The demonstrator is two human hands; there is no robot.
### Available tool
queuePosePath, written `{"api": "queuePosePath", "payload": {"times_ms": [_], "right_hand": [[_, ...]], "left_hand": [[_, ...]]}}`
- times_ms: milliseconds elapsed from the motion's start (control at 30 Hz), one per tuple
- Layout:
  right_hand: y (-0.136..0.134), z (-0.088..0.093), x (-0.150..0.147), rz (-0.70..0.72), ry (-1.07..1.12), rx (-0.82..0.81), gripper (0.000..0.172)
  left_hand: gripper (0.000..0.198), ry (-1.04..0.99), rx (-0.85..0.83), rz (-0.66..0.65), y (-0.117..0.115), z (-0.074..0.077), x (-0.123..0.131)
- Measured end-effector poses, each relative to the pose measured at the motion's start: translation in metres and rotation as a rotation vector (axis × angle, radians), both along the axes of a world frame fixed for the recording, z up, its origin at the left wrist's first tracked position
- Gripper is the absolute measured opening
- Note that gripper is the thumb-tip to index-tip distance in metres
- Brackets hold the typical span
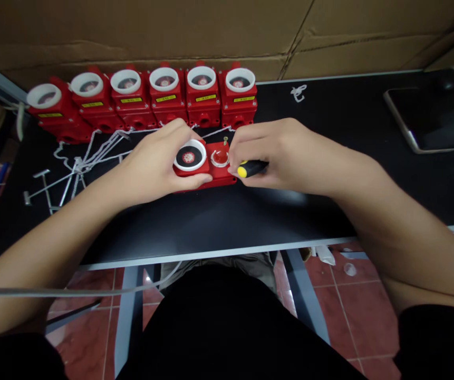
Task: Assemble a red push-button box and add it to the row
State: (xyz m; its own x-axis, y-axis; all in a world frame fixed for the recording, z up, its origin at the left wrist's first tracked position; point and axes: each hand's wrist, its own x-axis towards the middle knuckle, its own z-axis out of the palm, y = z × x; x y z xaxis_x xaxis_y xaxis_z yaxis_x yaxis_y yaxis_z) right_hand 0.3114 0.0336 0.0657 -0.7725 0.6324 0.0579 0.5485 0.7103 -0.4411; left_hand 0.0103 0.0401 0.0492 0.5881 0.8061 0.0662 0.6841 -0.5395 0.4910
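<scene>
My left hand [159,158] is closed around the left end of a red box [206,179], its thumb along the front and its fingers behind. The box lies on the black table, with a white ring [191,155] around a dark round face and a clear red dome [220,156] beside it. A small brass-coloured screw [225,141] stands up at its back edge. My right hand [274,150] grips a screwdriver with a black and yellow handle [252,168] at the box's right end. The shaft and tip are hidden behind my fingers.
Several similar red boxes [205,105] stand in a row along the cardboard wall [163,31]. Metal T-shaped rods [66,187] on white cords lie at the left. A phone [418,119] rests on the right, and a scrap of white cord [298,93] lies behind my right hand.
</scene>
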Motion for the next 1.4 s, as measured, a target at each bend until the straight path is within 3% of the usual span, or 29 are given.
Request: {"api": "queuePosePath", "payload": {"times_ms": [167, 267, 333, 467, 600, 800, 967, 1200, 1333, 1400], "right_hand": [[-0.002, 0.014, 0.006, -0.020, 0.087, -0.055, 0.017], [-0.007, 0.029, 0.012, -0.147, 0.220, -0.019, 0.012], [-0.011, 0.034, 0.016, -0.237, 0.426, -0.027, 0.015], [-0.014, 0.030, 0.015, -0.357, 0.754, -0.033, 0.030], [-0.011, 0.018, 0.004, -0.353, 0.941, -0.084, 0.045], [-0.010, 0.011, -0.002, -0.330, 0.897, -0.129, 0.045], [-0.009, 0.007, -0.002, -0.354, 0.817, -0.122, 0.056], [-0.011, 0.009, 0.001, -0.303, 0.838, -0.126, 0.046], [-0.004, 0.007, 0.010, -0.131, 0.833, 0.047, 0.033], [-0.002, 0.004, 0.010, -0.056, 0.875, 0.063, 0.036]], "left_hand": [[0.055, 0.017, 0.004, 0.022, 0.002, -0.001, -0.001], [0.056, 0.024, 0.015, 0.023, 0.002, -0.001, -0.001], [0.057, 0.019, 0.015, 0.022, 0.002, -0.002, -0.001], [0.059, 0.028, 0.007, 0.031, 0.002, -0.004, 0.000], [0.059, 0.043, 0.014, 0.041, 0.002, -0.005, 0.000], [0.059, 0.040, 0.014, 0.035, 0.003, -0.004, 0.000], [0.061, 0.023, 0.003, 0.020, 0.002, -0.002, 0.001], [0.064, -0.047, 0.027, 0.033, 0.004, -0.012, -0.003], [0.072, -0.205, 0.032, 0.091, 0.008, -0.026, 0.000], [0.070, -0.232, 0.038, 0.119, 0.010, -0.031, 0.002]]}}
